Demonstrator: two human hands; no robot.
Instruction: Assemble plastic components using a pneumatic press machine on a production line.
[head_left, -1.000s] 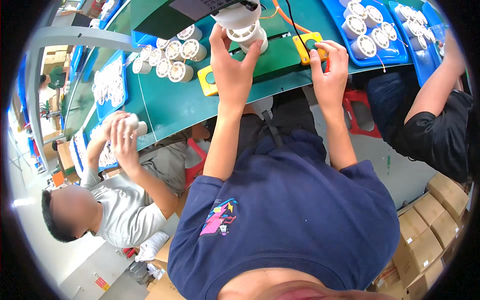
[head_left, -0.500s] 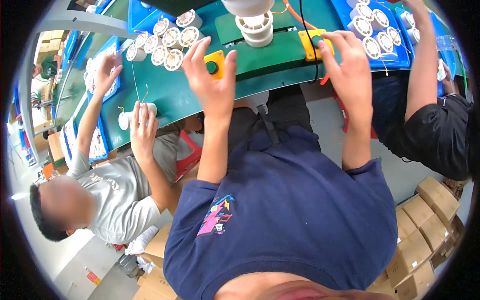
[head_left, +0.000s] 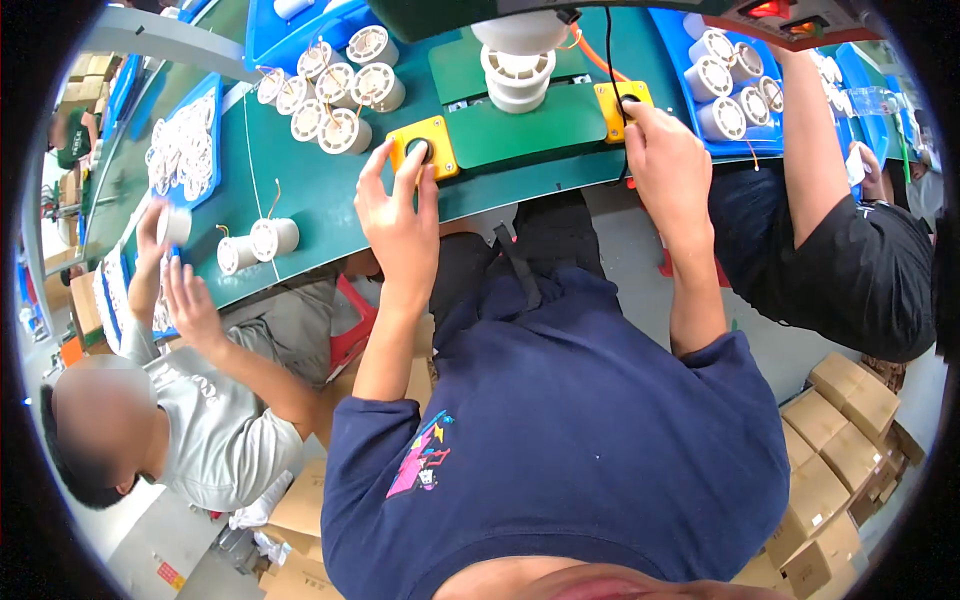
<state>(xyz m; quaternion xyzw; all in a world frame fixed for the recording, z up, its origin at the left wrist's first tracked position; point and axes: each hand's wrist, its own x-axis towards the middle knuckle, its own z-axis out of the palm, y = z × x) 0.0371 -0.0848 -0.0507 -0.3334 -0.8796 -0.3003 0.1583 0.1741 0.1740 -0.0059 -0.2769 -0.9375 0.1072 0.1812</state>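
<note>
Left hand, right hand: loosely spread, empty, at 2 yellow button boxes; white cylinder could slip if seated crookedly!

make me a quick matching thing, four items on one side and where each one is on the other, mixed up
1. left hand
2. right hand
3. white part below the machine head
4. cluster of white cylinders

A. between the two yellow boxes
B. at the right yellow box
C. on the table, beyond and left of the left yellow box
D. at the left yellow box

Pairs: 1-D, 2-B, 3-A, 4-C
</note>
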